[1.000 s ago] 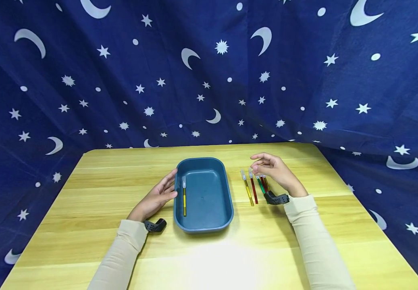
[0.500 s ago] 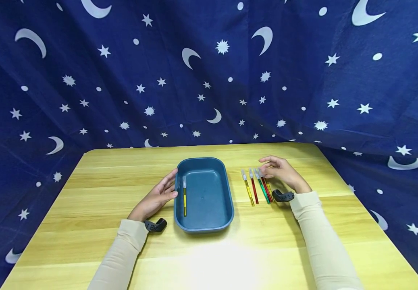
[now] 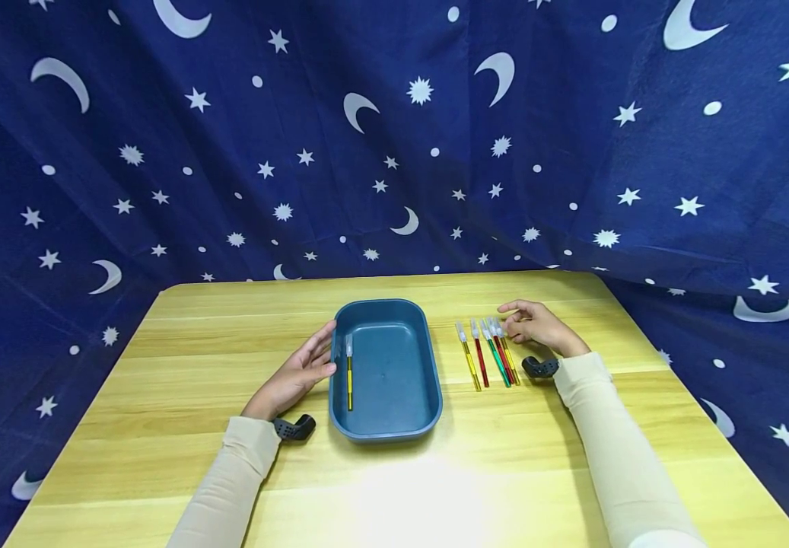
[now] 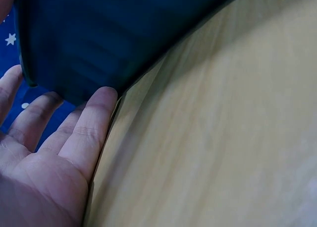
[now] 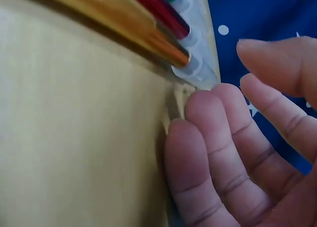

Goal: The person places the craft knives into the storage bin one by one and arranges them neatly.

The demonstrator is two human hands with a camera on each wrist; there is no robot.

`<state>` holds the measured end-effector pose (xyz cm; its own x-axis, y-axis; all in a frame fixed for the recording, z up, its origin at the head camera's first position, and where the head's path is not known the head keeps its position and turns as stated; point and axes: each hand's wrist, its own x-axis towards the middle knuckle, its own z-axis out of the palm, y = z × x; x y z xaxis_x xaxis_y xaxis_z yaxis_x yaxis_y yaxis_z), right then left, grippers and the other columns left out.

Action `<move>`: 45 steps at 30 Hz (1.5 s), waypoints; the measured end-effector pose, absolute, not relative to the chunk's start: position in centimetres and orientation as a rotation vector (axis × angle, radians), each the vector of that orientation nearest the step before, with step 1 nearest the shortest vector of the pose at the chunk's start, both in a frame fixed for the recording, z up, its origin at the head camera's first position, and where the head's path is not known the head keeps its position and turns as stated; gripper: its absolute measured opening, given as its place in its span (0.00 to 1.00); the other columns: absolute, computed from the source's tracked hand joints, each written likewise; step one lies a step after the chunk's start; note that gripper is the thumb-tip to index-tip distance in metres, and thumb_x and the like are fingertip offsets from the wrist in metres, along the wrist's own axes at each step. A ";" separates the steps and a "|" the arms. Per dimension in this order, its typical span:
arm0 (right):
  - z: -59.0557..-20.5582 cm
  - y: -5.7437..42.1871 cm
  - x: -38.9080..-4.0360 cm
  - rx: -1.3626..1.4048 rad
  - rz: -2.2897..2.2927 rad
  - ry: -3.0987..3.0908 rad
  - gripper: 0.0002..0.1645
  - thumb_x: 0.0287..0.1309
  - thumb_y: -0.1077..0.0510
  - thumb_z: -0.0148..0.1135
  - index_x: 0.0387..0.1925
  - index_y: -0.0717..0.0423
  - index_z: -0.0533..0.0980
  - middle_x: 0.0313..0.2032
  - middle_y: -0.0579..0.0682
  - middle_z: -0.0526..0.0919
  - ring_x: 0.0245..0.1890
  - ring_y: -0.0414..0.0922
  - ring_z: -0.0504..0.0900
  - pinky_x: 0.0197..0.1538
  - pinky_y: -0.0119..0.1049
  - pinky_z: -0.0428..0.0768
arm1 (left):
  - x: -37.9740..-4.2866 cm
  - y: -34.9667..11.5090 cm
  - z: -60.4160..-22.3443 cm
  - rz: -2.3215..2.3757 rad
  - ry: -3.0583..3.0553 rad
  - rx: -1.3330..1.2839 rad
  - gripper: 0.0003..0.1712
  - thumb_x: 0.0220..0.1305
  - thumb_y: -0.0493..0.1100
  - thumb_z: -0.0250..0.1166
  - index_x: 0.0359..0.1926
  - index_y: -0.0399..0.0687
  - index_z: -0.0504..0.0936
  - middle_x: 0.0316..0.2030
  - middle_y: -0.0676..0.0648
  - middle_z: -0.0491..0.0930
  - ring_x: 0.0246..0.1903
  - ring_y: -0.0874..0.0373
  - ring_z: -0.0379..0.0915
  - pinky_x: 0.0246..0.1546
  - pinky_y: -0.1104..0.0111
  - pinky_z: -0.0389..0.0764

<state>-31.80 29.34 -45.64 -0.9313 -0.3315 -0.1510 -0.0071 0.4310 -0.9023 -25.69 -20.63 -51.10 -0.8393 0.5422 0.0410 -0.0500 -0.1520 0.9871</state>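
Observation:
My left hand (image 3: 291, 380) rests against the left wall of a dark blue rectangular plastic tray (image 3: 386, 438), its fingers extended along the outside. In the left wrist view, fingertips (image 4: 102, 95) touch the tray's side. Inside the tray, along its left wall, lies a yellow pen-like tool (image 3: 349, 373) with a clear cap. To the right, several similar tools with shiny barrels lie side by side: yellow (image 3: 469, 361), red (image 3: 481, 364), green (image 3: 499, 359) and others. My right hand (image 3: 538, 327), holding nothing, is just right of their caps, fingers loosely bent near the rightmost gold barrel (image 5: 158, 38).
A light wooden table (image 3: 230, 320) carries everything. Behind it hangs a dark blue curtain (image 3: 394, 137) printed with moons and stars. Black wrist cameras are strapped to both wrists, the right one (image 3: 539, 367) low over the table.
My right hand has moved to the right from above the row of tools, uncovering the green, red and yellow ones at its right end. The left hand and tray stay put.

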 end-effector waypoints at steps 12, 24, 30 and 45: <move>-46.1 29.6 -33.0 -0.366 -1.343 2.343 0.34 0.71 0.70 0.63 0.72 0.82 0.63 0.40 0.57 0.80 0.31 0.41 0.75 0.34 0.33 0.77 | -25.4 -20.4 -51.3 2.038 1.724 0.547 0.50 0.82 0.33 0.59 0.89 0.50 0.37 0.87 0.36 0.38 0.84 0.34 0.38 0.68 0.71 0.74; -46.4 29.6 -33.3 -0.351 -1.313 2.402 0.26 0.72 0.69 0.64 0.64 0.81 0.69 0.36 0.53 0.79 0.28 0.41 0.72 0.31 0.33 0.75 | -25.5 -20.1 -51.2 2.046 1.708 0.560 0.50 0.82 0.32 0.58 0.89 0.50 0.37 0.87 0.36 0.38 0.84 0.33 0.37 0.69 0.71 0.73; -46.2 29.6 -32.8 -0.365 -1.375 2.428 0.27 0.71 0.69 0.63 0.66 0.78 0.69 0.43 0.61 0.81 0.34 0.43 0.79 0.36 0.35 0.84 | -25.5 -20.3 -51.1 2.044 1.723 0.542 0.50 0.82 0.34 0.60 0.90 0.51 0.38 0.87 0.36 0.39 0.84 0.33 0.38 0.68 0.72 0.74; -44.3 29.6 -30.7 -0.361 -1.556 2.477 0.32 0.70 0.71 0.66 0.69 0.79 0.66 0.49 0.69 0.79 0.31 0.45 0.88 0.39 0.46 0.92 | -25.6 -20.5 -51.1 2.062 1.712 0.562 0.51 0.82 0.33 0.59 0.89 0.49 0.37 0.87 0.35 0.37 0.84 0.32 0.36 0.68 0.72 0.73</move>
<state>-30.68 29.60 -44.34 -0.9514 -0.3060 -0.0340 -0.1023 0.4184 -0.9025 -25.59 -20.52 -51.12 -0.8392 0.5415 0.0513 -0.0492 -0.1694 0.9843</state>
